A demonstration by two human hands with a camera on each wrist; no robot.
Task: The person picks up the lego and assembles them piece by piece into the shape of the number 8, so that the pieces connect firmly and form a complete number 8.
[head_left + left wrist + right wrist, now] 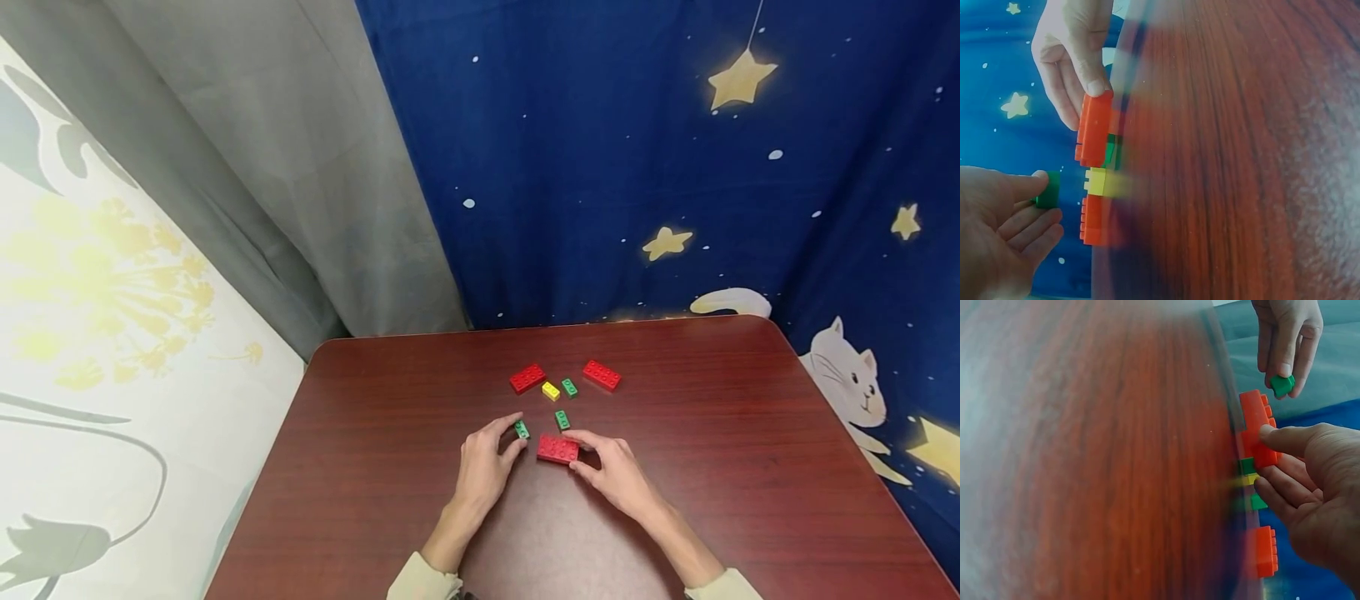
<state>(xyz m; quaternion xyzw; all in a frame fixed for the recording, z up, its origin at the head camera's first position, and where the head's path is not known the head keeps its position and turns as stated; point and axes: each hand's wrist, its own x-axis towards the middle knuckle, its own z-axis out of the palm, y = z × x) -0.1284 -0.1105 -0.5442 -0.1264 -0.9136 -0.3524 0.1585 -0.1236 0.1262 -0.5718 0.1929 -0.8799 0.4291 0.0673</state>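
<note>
My left hand (pixel 482 467) pinches a small green brick (pixel 522 429) between thumb and fingers, seen also in the left wrist view as a green brick (pixel 1052 190) at the fingertips. Just to its right, my right hand (pixel 617 472) grips a red eight-stud brick (pixel 557 449) by its right end, studs facing up. In the right wrist view the thumb presses one side of this red brick (pixel 1256 428). A second small green brick (pixel 562 420) lies right behind the gripped red one.
Farther back on the brown table (pixel 375 467) lie a red brick (pixel 528 378), a small yellow brick (pixel 551 391), another green brick (pixel 570 387) and a red brick (pixel 602 375) at the right. A blue curtain (pixel 570 167) and a grey curtain (pixel 300 167) hang behind the table.
</note>
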